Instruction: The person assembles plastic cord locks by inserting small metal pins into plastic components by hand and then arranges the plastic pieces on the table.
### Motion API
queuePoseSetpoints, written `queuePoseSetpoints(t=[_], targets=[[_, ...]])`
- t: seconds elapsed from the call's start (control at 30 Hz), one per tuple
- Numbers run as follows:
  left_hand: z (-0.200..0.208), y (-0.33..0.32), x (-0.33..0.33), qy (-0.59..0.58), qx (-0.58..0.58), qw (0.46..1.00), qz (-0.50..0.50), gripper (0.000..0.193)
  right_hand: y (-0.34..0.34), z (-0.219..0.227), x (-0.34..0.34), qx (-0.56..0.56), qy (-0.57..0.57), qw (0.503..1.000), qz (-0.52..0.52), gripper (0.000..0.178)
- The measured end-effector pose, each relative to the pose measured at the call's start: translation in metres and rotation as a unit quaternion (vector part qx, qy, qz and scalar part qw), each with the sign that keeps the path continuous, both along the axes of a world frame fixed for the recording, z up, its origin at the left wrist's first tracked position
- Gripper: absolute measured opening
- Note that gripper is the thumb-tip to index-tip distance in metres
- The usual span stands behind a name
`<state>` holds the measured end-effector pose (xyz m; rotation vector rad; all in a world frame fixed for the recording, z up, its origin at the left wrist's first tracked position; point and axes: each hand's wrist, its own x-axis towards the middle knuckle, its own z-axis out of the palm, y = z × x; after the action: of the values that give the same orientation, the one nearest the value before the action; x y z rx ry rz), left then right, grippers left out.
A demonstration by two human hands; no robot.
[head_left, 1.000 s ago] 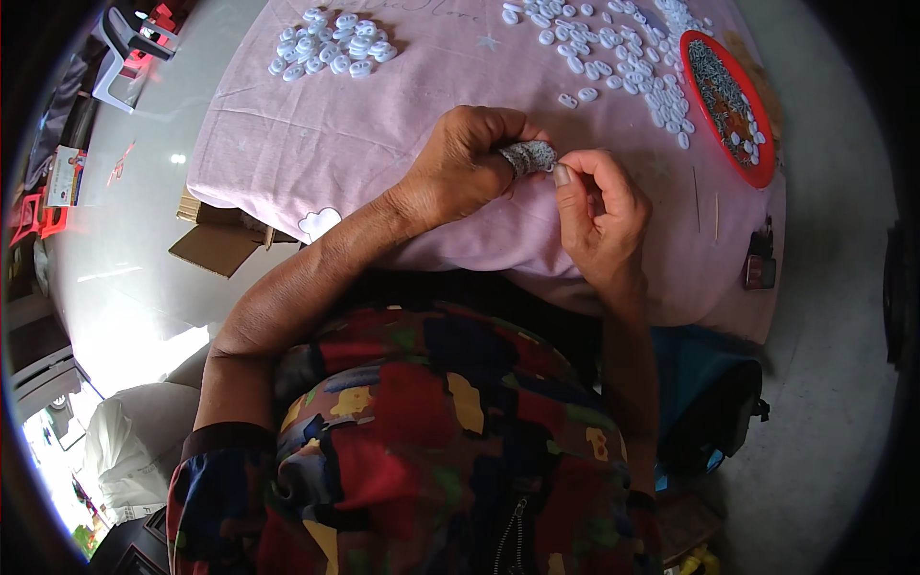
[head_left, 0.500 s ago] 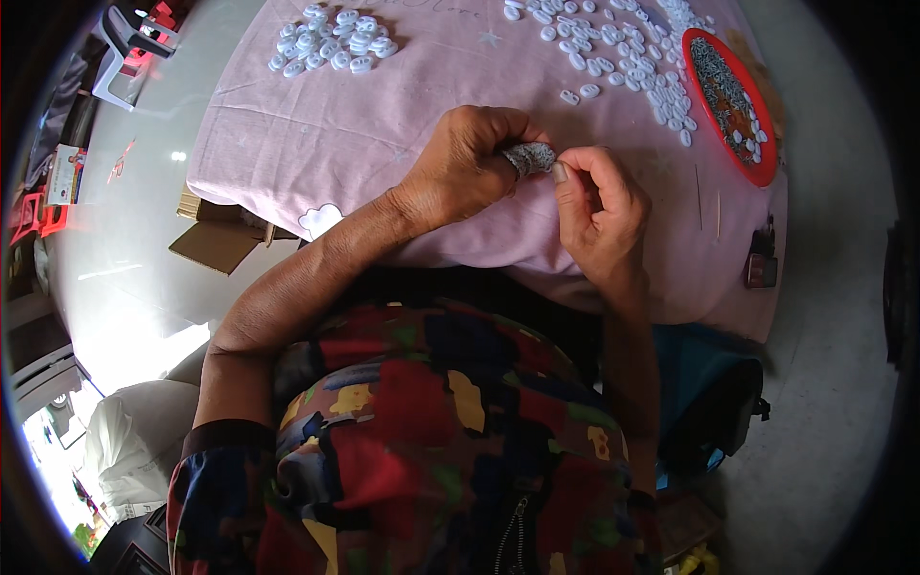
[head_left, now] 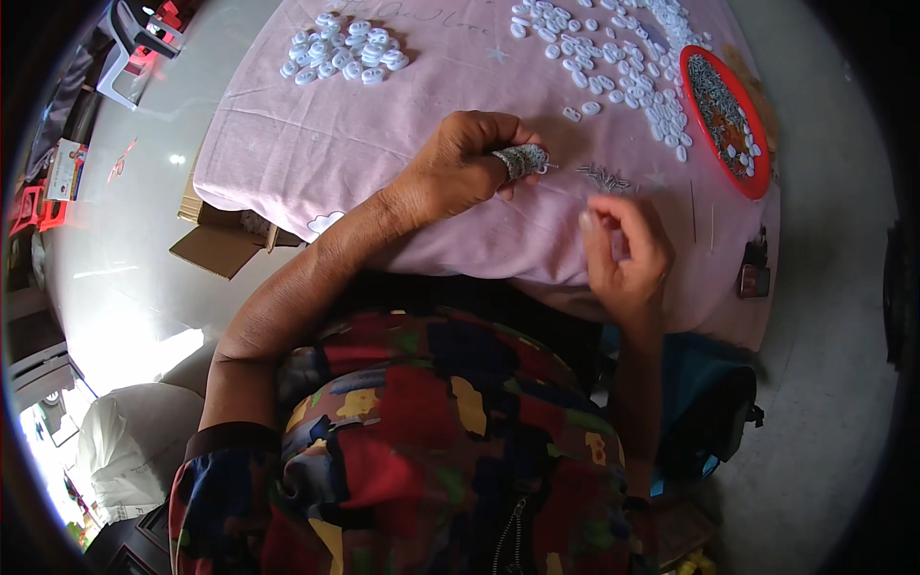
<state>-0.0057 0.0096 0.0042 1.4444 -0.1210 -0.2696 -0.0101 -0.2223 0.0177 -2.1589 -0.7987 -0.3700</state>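
Note:
My left hand (head_left: 460,165) is closed near the table's middle. A grey speckled wrap (head_left: 520,163) covers the digit at its front; which digit I cannot tell. At the wrap's tip it pinches a small white cable clip (head_left: 543,168), mostly hidden, with a thin nail (head_left: 552,168) sticking out to the right. My right hand (head_left: 632,251) is apart from it, slightly blurred, with thumb and forefinger loosely bent and nothing visible between them. Just beyond its fingertips lies a small pile of grey nails (head_left: 606,178) on the pink cloth (head_left: 412,105).
A heap of white clips (head_left: 345,48) lies at the far left; many more loose clips (head_left: 623,67) spread at the far right. A red tray (head_left: 764,177) there holds nails and a few clips. Two thin sticks (head_left: 694,213) and a small dark device (head_left: 755,280) lie at right.
My right hand has drawn away from the left, to the right and nearer me, uncovering the nail pile. The left hand keeps its grip, and a nail now shows at its tip.

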Motion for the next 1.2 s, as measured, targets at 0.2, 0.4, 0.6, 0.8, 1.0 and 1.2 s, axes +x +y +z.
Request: queuePoseSetpoints(t=[0.2,0.4,0.6,0.8,1.0,1.2], targets=[[0.004,0.005,0.0,-0.007,-0.013,1.0,-0.009,0.013,-0.018,-0.006,-0.005,-0.1,-0.044,0.994,-0.006,0.016],[0.004,0.003,-0.003,-0.052,0.041,0.997,-0.033,0.016,-0.017,0.001,0.008,-0.113,-0.036,0.992,-0.039,0.019],[0.011,0.004,-0.005,0.019,-0.06,0.996,-0.066,0.022,0.005,0.024,0.017,-0.08,-0.049,0.996,-0.011,0.017],[0.016,0.003,-0.011,0.059,-0.087,0.992,-0.076,0.022,0.023,0.031,0.022,-0.019,-0.082,0.993,0.085,0.016],[0.019,0.002,-0.011,0.048,-0.073,0.992,-0.09,0.019,0.026,0.031,0.019,-0.021,-0.084,0.993,0.081,0.013],[0.013,-0.002,-0.011,0.046,-0.075,0.992,-0.09,0.022,0.027,0.031,0.019,-0.05,-0.104,0.988,0.101,0.014]])
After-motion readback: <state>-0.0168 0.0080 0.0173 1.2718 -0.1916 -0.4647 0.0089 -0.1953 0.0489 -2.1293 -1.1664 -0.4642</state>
